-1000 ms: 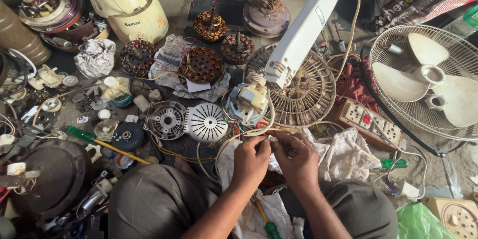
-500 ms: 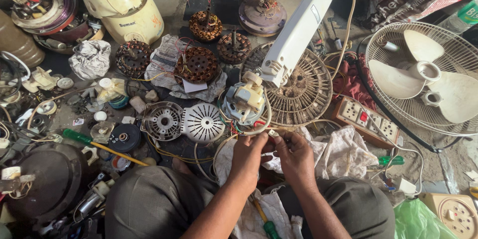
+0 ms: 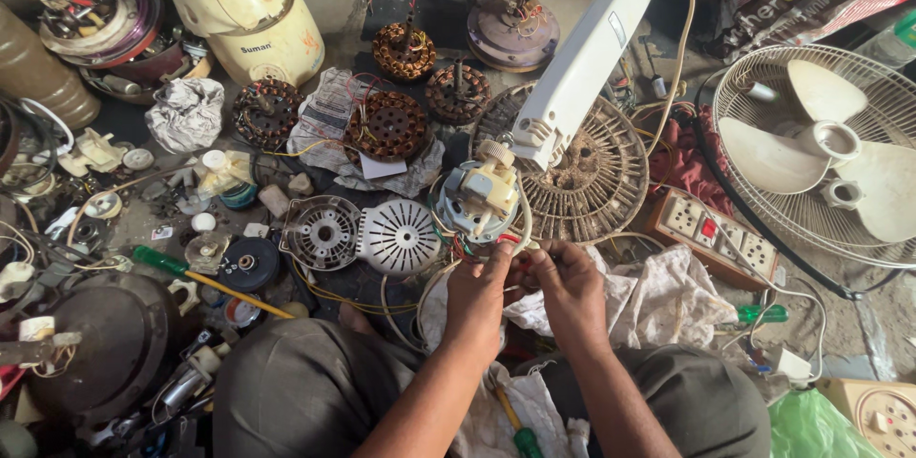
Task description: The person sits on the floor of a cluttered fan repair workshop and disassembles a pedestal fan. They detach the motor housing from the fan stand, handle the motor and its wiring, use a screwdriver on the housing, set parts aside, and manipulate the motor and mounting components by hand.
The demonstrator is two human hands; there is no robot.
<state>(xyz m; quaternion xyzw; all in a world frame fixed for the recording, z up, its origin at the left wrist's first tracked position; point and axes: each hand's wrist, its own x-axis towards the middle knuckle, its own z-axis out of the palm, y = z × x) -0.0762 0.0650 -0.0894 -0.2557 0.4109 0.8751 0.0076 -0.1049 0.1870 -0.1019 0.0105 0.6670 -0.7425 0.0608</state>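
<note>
We are at the wiring stage on a small fan motor (image 3: 477, 198), which sits on the floor at the lower end of a white stand column (image 3: 582, 57), just in front of our hands. Our left hand (image 3: 477, 294) and right hand (image 3: 570, 284) meet over the coloured wires (image 3: 504, 244) that trail from the motor, fingers of both closed in a pinch on the strands, thumbs pressed to fingertips. The next move seems to call for fine, steady finger work on the wire ends, perhaps twisting two together, though they are too small to tell apart. A dusty grille (image 3: 592, 172) lies behind, a power strip (image 3: 718, 236) to the right. Our knuckles hide the actual joint.
</note>
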